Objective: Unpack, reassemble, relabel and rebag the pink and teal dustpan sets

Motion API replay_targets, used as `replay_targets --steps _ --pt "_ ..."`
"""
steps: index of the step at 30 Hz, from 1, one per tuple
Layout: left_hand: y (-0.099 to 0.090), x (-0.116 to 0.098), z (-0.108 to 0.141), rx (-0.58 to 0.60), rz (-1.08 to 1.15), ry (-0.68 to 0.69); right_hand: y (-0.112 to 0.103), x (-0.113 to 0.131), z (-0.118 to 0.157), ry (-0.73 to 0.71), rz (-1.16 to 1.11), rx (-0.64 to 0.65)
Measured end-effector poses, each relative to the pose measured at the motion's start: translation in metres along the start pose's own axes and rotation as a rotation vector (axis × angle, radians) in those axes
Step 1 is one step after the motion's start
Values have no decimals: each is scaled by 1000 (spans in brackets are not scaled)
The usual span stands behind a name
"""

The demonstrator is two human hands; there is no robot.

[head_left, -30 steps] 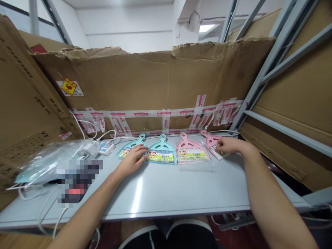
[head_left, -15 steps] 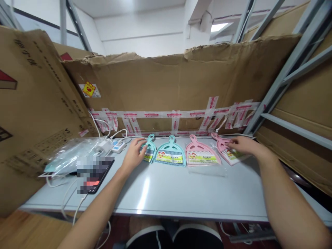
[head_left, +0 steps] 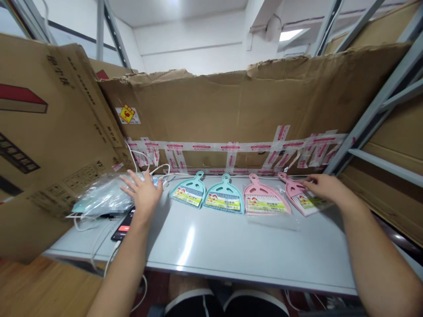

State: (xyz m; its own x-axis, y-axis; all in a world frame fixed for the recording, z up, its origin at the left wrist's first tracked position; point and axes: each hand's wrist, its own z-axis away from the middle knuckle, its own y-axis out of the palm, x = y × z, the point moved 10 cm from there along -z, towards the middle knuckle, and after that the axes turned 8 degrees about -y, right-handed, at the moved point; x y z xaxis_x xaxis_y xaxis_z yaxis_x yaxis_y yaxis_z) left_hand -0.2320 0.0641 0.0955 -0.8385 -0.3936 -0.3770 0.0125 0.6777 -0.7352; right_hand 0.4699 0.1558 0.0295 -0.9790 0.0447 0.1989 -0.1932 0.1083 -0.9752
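The left hand (head_left: 142, 197) is spread, fingers splayed, just beside a crumpled clear plastic bag (head_left: 104, 196) on the grey table (head_left: 211, 259). The right hand (head_left: 325, 188) lies open, fingertips on the rightmost pink plastic dustpan (head_left: 291, 189), at the end of a row with another pink dustpan (head_left: 264, 198) and two teal plastic dustpans (head_left: 224, 198).

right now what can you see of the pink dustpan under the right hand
The pink plastic dustpan lies flat and tilted at the right end of a row of four on a pale grey table top, its looped handle pointing away. White bristles line its head, and a printed yellow-green label card covers its front. Clear plastic wrap seems to enclose it. The fingers of the right hand rest on its head.
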Motion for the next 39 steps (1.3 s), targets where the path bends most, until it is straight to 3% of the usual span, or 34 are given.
replay_targets --steps 6,12,21,29,35,39 --pt "-1 36 -16 -6 -6 -149 2 0 1 3 -17 12" --pt "22 64 -26 206 -159 -251 2 0 0 -21 -35 -13" --pt "31 78 -36 129 -60 -232 0 9 4 -34 -43 10" --pt "46 87 -37 239 -108 -248 2 12 8 -22 -46 73" --pt "45 84 -35 311 -206 -258 3 11 8 -24 -64 69" --pt "34 75 -34 229 -127 -206 2 11 9 -22 -93 65"
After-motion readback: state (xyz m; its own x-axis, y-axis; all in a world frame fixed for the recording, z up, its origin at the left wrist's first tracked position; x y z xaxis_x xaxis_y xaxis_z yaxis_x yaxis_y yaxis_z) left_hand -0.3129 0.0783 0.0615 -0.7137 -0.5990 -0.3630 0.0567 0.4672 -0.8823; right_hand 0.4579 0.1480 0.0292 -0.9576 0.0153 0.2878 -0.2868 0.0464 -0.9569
